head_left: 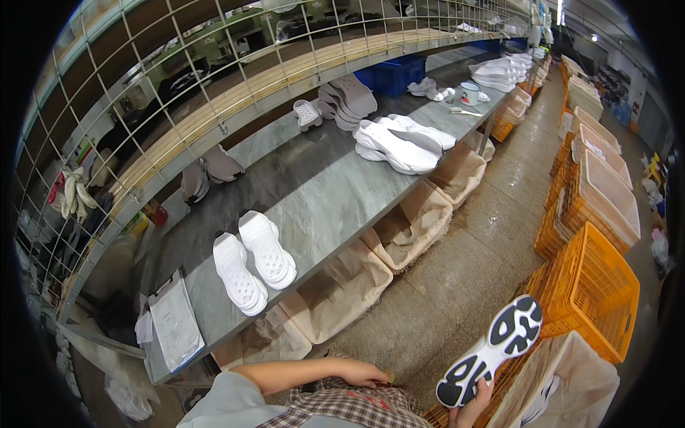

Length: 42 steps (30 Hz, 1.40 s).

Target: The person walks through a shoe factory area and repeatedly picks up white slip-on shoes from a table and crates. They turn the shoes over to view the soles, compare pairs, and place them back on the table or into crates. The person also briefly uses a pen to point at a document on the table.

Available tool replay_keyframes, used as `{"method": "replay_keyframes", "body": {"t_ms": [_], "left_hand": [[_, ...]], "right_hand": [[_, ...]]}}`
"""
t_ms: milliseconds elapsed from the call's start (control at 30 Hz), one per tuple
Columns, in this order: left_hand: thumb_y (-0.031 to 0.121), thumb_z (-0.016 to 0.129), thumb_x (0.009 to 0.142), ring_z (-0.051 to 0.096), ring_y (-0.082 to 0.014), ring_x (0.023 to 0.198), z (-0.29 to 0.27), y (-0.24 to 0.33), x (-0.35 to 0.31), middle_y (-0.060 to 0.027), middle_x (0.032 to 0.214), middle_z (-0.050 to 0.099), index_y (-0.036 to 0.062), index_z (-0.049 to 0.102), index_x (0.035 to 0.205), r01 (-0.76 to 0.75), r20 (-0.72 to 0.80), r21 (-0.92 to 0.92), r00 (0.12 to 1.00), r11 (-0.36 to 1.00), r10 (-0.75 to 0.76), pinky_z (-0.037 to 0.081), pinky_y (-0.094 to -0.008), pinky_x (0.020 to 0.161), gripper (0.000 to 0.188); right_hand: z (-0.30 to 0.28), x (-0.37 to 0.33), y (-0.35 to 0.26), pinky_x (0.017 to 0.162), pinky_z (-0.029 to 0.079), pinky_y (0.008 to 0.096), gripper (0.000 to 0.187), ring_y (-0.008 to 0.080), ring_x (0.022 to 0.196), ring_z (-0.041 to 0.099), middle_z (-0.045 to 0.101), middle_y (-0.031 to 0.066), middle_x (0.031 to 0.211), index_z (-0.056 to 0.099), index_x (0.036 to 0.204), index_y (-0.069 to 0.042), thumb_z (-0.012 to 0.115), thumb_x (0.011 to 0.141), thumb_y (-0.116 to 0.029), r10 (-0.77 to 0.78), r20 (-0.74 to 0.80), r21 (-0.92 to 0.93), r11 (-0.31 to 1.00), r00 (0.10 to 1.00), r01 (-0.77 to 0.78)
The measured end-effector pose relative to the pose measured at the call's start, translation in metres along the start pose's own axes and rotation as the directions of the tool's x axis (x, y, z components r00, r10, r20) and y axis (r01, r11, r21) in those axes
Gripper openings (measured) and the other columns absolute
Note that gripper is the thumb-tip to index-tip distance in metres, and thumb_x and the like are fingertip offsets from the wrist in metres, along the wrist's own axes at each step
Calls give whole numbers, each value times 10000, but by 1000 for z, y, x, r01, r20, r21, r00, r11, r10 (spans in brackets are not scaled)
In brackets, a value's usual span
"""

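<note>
In my right hand is a white shoe sole with black tread patches, held near its lower end above a lined crate. My left hand hangs in front of the checked apron, its fingers curled in. A small yellow-green spot shows at its fingertips; what it is I cannot make out. On the grey table stand two short stacks of white soles side by side. Farther along lies another group of white soles.
A clipboard lies at the table's near left end. Lined baskets stand under the table. On my right are an orange crate and a lined crate with soles inside. Wire mesh rises behind the table.
</note>
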<state>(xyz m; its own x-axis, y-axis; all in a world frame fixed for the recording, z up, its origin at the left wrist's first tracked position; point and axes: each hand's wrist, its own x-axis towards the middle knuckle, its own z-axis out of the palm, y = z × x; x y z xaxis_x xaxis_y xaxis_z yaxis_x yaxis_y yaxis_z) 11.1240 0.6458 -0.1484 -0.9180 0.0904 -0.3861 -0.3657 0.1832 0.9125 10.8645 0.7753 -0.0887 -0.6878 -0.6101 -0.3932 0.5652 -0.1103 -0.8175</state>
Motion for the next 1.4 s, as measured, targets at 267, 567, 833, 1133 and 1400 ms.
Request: {"method": "replay_keyframes", "body": {"t_ms": [267, 567, 833, 1133, 1400], "left_hand": [[124, 546, 890, 496, -195, 766, -50, -67, 137, -79, 804, 535, 33, 532, 928, -242, 119, -129, 959, 962, 257, 398, -345, 697, 100], [149, 582, 822, 600, -332, 892, -187, -81, 271, -193, 981, 644, 36, 681, 908, 7, 130, 698, 982, 716, -137, 480, -448, 725, 173], [87, 617, 754, 616, -347, 792, -294, -110, 310, -208, 880, 650, -7, 680, 815, 171, -13, 718, 973, 675, -233, 494, -447, 660, 129], [45, 613, 728, 619, -377, 820, -406, -41, 255, -240, 873, 634, -46, 629, 897, 392, -562, 179, 794, 903, -233, 499, -452, 682, 192], [151, 531, 916, 594, -285, 1046, -469, 95, 258, -155, 1110, 618, 30, 546, 1190, 205, -892, -352, 221, 913, -394, 492, -370, 841, 300]], "right_hand": [[5, 68, -25, 820, 520, 379, 354, 275, 995, 601, 584, 155, 1124, 478, 1230, 17, 529, 889, -61, 91, -99, 74, 994, 991, -84], [93, 205, -63, 824, 520, 373, 337, 259, 989, 601, 595, 132, 1098, 501, 1203, 15, 519, 876, -65, -17, -106, -75, 997, 994, 9], [181, 325, -88, 862, 504, 392, 353, 273, 1027, 582, 572, 142, 1145, 486, 1223, 7, 499, 880, -76, -4, 113, -78, 997, 994, 13], [270, 509, -109, 872, 488, 359, 557, 243, 1013, 594, 575, 128, 1130, 399, 1325, 2, 546, 835, -217, 153, 411, -210, 975, 899, -70], [425, 650, -145, 906, 430, 318, 632, 195, 1013, 551, 552, 117, 1139, 430, 1290, 46, 597, 696, -85, 199, 784, -351, 923, 588, 156]]}}
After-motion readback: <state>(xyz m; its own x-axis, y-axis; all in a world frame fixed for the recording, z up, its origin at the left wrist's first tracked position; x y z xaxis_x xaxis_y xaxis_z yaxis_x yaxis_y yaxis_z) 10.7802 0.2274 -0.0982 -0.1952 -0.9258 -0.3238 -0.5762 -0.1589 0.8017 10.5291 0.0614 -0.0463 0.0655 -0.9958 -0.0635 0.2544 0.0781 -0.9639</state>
